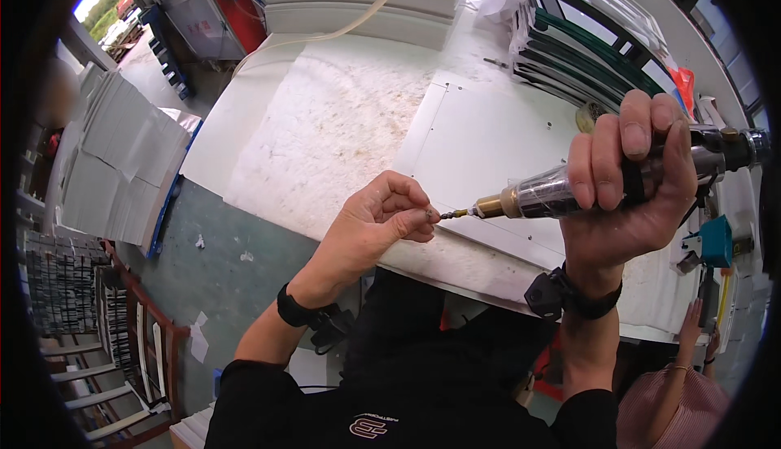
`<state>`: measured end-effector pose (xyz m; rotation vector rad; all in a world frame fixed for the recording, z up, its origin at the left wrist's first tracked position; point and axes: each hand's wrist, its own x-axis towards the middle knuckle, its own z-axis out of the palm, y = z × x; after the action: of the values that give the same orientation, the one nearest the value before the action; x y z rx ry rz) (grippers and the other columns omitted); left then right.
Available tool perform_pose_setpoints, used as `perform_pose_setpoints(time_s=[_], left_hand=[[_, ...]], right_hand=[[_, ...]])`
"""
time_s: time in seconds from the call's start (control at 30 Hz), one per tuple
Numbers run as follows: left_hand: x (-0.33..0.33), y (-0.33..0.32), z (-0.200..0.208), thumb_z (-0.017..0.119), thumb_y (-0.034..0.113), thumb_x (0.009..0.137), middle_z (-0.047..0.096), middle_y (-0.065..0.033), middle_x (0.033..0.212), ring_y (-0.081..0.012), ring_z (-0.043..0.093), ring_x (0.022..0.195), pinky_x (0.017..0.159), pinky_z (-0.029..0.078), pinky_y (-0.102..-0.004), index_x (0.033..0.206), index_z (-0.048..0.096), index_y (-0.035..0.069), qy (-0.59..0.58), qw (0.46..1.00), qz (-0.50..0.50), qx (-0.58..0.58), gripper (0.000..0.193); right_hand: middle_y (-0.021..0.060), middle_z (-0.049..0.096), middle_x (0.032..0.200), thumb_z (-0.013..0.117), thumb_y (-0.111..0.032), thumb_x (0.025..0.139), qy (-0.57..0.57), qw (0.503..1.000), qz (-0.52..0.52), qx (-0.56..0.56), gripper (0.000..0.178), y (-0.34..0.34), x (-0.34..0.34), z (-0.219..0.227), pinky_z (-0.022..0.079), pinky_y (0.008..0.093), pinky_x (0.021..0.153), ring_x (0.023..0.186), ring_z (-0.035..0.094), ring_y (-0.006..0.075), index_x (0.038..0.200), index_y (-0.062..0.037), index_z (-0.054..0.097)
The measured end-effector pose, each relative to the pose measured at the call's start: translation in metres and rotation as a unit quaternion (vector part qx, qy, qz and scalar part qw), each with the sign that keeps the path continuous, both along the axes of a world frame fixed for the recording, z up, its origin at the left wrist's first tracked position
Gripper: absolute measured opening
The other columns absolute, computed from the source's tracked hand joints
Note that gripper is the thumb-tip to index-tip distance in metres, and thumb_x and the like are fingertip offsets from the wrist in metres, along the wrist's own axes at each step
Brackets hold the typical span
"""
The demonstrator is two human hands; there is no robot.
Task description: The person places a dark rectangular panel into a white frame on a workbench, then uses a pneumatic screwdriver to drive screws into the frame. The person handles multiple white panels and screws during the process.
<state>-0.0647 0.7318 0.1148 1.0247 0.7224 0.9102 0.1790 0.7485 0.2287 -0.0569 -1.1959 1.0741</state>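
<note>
My right hand (630,176) is wrapped round a power screwdriver (541,194) with a metal body and a brass-coloured nose. The tool lies nearly level, its slim bit (457,214) pointing left. At the bit's tip, the thumb and forefinger of my left hand (382,211) are pinched together. Whatever they hold there is very small and mostly hidden by the fingertips. Beneath both hands a flat white panel (488,144) with small dark holes or marks along its edges rests on a worn, whitish padded worktable (342,115).
White slatted frames (358,2) are piled at the table's back, with a pale hose (366,14) across them. Dark green-edged frames (569,50) stand back right, near a tape roll (587,115). A teal tool (716,241) lies far right. Another person (675,400) is lower right; stacked panels (122,156) stand left.
</note>
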Motion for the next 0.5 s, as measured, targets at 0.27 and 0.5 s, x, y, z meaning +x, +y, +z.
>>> perform_pose_setpoints(time_s=[0.27, 0.5], left_hand=[[-0.007, 0.000, -0.002, 0.066, 0.007, 0.101, 0.070, -0.0103, 0.106, -0.0160, 0.071, 0.098, 0.091, 0.061, -0.0333, 0.114, 0.055, 0.004, -0.021, 1.000, -0.007, 0.003, 0.018], [-0.011, 0.000, -0.002, 0.065, 0.008, 0.101, 0.069, -0.0093, 0.107, -0.0151, 0.069, 0.099, 0.092, 0.059, -0.0322, 0.116, 0.055, 0.003, -0.025, 1.000, -0.015, -0.002, 0.018]], right_hand=[[0.0070, 0.056, 0.092, 0.039, -0.029, 0.110, -0.013, 1.000, -0.021, -0.019, 0.025, 0.008, -0.015, -0.003, 0.045, 0.0291, 0.043, 0.047, 0.043, 0.0109, 0.111, -0.0059, 0.050], [0.0061, 0.057, 0.092, 0.039, -0.029, 0.111, -0.032, 0.999, -0.025, -0.016, 0.026, 0.010, -0.021, -0.004, 0.045, 0.0288, 0.044, 0.047, 0.043, 0.0100, 0.111, -0.0061, 0.052]])
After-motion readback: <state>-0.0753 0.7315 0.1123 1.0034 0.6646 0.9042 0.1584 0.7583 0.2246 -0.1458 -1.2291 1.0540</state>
